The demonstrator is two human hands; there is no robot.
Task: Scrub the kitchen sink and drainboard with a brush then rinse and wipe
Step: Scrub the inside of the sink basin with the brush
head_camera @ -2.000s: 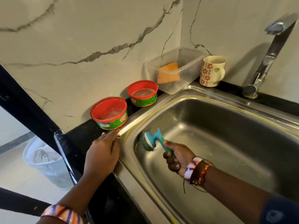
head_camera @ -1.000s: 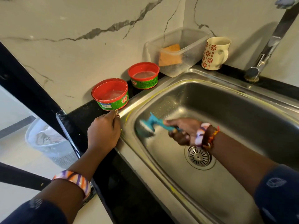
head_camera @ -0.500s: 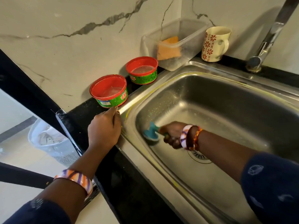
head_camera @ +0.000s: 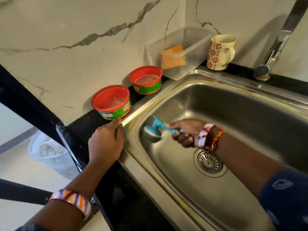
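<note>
A steel sink (head_camera: 233, 194) fills the right of the view, with a round drain (head_camera: 209, 162) in its floor. My right hand (head_camera: 186, 132) grips the handle of a teal scrub brush (head_camera: 155, 129). The brush head presses against the sink's left inner wall near the floor. My left hand (head_camera: 106, 142) rests flat on the black counter at the sink's left rim, fingers straight and pointing toward the wall.
Two red-rimmed green soap tubs (head_camera: 112, 102) (head_camera: 146, 80) stand on the counter by the marble wall. Behind them a clear plastic box (head_camera: 180, 50) holds an orange sponge (head_camera: 173, 56). A flowered mug (head_camera: 220, 52) and the tap (head_camera: 275, 47) stand at the back. A white bin (head_camera: 50, 155) sits on the floor left.
The brush has moved back and forth along the sink's left wall, now slightly higher and further in than half a second ago. My left hand has stayed at the rim.
</note>
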